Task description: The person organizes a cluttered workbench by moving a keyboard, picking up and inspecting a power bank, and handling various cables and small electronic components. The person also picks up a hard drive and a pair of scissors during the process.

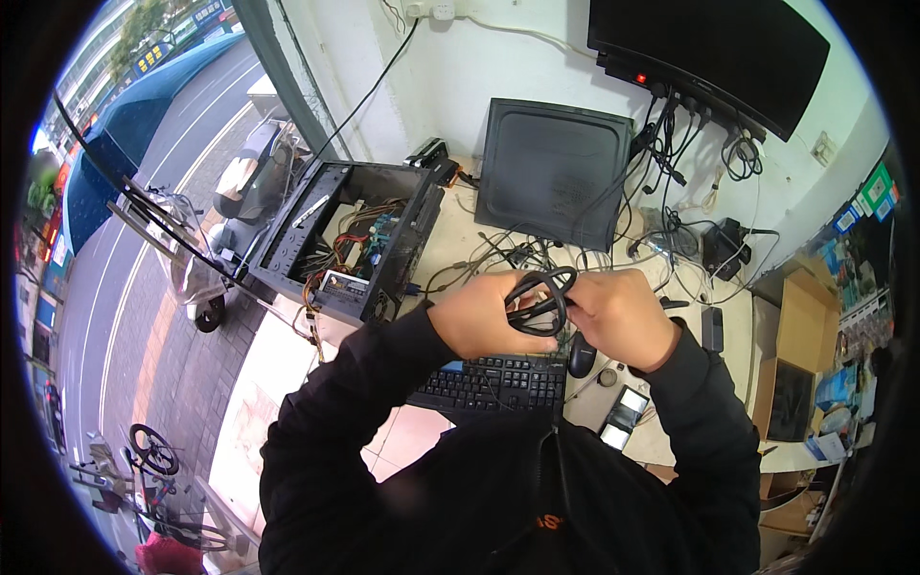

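Note:
A thick black cable (560,305) is looped into a small coil between my two hands, above the desk. My left hand (482,316) is closed round the left side of the coil. Closed at the coil's right side, my right hand (621,314) grips the cable, its fingertips partly hidden. Just below the hands lie a black keyboard (498,385) and a black mouse (582,356). More tangled cables (517,251) spread over the desk behind the coil.
An opened computer case (355,240) with wires inside lies at left. Its black side panel (551,172) leans on the wall. A monitor (709,57) hangs above hanging cables (671,144). A cardboard box (803,326) stands at right. Beyond the desk's left edge lies a street.

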`<action>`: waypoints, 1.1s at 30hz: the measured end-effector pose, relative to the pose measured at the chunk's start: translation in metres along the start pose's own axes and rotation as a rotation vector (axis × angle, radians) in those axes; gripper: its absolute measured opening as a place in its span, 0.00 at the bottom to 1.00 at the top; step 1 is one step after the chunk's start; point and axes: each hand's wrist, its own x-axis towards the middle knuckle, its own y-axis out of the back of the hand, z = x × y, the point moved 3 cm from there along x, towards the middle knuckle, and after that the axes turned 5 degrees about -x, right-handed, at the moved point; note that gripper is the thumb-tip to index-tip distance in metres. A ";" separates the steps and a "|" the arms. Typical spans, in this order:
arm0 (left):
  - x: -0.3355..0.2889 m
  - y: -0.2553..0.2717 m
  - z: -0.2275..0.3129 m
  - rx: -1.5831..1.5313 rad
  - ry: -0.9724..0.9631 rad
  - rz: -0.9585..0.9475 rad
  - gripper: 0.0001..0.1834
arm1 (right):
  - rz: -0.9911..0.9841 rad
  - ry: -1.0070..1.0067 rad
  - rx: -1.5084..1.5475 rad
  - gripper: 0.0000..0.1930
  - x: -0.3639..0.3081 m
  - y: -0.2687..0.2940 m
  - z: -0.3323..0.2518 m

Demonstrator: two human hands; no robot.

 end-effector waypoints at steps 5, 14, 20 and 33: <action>0.010 -0.006 -0.008 0.041 -0.094 0.052 0.15 | -0.038 -0.065 0.424 0.07 0.002 0.007 -0.001; -0.007 0.017 0.013 0.039 -0.128 0.265 0.11 | -0.229 -0.226 0.471 0.08 0.002 0.014 0.028; 0.020 -0.018 -0.007 -0.419 -0.206 0.100 0.07 | 0.176 -0.549 1.480 0.12 0.017 -0.010 0.002; 0.036 -0.026 0.003 -0.222 -0.214 0.201 0.31 | 0.452 -0.589 1.341 0.22 0.022 -0.015 -0.002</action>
